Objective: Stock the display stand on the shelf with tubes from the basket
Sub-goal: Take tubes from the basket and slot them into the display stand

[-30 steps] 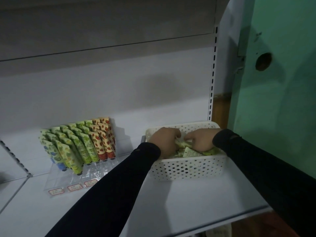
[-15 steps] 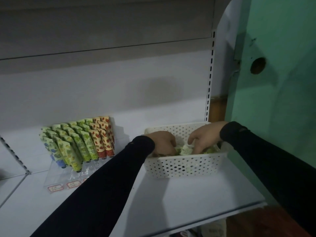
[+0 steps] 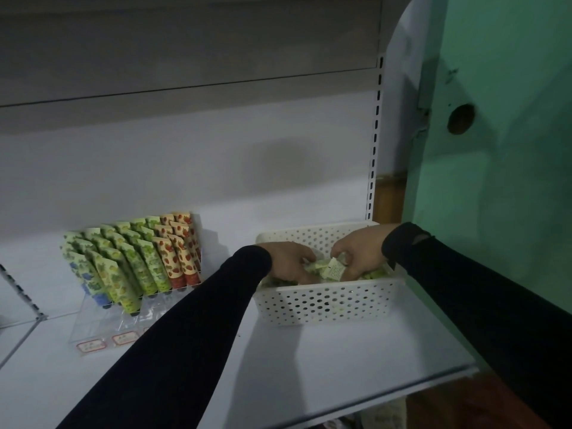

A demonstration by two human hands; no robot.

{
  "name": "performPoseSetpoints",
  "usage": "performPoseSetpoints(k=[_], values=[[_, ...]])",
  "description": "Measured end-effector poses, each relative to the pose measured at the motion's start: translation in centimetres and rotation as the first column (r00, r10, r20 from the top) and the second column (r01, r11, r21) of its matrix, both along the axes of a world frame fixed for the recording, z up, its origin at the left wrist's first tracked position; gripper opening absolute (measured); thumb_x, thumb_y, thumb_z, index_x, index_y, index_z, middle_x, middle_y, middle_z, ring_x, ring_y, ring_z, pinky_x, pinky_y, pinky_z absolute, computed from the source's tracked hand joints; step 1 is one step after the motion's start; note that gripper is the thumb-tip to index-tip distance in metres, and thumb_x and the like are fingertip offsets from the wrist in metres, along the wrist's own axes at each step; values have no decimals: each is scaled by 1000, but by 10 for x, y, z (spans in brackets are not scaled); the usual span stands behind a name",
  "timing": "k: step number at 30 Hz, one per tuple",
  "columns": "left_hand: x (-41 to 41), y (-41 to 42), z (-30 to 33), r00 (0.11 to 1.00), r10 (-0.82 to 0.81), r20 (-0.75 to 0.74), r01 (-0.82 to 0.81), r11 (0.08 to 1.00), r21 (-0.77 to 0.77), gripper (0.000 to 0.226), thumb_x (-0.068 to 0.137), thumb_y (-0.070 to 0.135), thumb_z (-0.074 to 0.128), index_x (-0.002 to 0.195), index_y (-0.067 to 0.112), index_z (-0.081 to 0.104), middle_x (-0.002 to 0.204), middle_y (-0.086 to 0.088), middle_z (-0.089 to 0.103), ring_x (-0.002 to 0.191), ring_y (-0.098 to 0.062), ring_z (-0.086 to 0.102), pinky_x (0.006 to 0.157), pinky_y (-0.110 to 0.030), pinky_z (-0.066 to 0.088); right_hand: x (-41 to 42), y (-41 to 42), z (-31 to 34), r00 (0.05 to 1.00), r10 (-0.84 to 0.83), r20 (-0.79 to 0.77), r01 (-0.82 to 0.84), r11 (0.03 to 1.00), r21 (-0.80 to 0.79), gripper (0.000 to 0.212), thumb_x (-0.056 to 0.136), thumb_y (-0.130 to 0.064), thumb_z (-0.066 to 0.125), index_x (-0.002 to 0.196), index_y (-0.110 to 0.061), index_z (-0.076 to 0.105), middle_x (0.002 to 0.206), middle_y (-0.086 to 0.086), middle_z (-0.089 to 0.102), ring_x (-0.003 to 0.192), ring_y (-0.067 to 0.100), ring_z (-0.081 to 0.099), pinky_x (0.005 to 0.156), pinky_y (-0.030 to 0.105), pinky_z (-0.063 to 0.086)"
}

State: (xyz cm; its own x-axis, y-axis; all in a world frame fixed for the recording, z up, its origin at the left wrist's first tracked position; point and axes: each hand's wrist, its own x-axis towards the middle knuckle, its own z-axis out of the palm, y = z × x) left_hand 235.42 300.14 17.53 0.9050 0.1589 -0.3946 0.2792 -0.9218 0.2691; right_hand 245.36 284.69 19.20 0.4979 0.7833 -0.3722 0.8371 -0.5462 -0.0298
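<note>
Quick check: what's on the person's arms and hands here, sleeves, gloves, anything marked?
Both arms wear long, close-fitting black sleeves down to the wrist. The left hand and right hand are bare: no gloves, and no rings or watch that I can make out. The right cuff shows a faint glossy patch, too dim to read.

This place is a shop. A white metal shelf with a slotted upright rail at 1 o'clock is the kind used in stores. At 9 o'clock, a clear display stand holds rows of colourful tubes, and small price labels are on its front. A white basket with more tubes stands at 3 o'clock.
</note>
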Motion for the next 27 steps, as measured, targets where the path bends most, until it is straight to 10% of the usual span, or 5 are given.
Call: performPoseSetpoints(k=[9, 27], values=[[4, -11, -2, 996, -29, 84, 26, 999, 38, 43, 83, 29, 73, 120, 12, 60, 119, -5, 66, 109, -25, 60, 84, -31, 45, 6, 3, -7, 999, -27, -35, 28, 999, 17, 75, 83, -39, 68, 148, -30, 31, 144, -1, 45, 121, 19, 48, 94, 31, 43], [-7, -14, -9, 959, -35, 282, 49, 998, -41, 54, 91, 30, 67, 141, 21, 49, 134, 0, 59, 123, -21, 53, 90, -22, 33, 11, 8, -27, 998, -67, 8, 62, 962, 267, 60, 83, -30, 70, 136, -22, 45, 131, 1, 56, 117, 23, 52, 89, 29, 40]])
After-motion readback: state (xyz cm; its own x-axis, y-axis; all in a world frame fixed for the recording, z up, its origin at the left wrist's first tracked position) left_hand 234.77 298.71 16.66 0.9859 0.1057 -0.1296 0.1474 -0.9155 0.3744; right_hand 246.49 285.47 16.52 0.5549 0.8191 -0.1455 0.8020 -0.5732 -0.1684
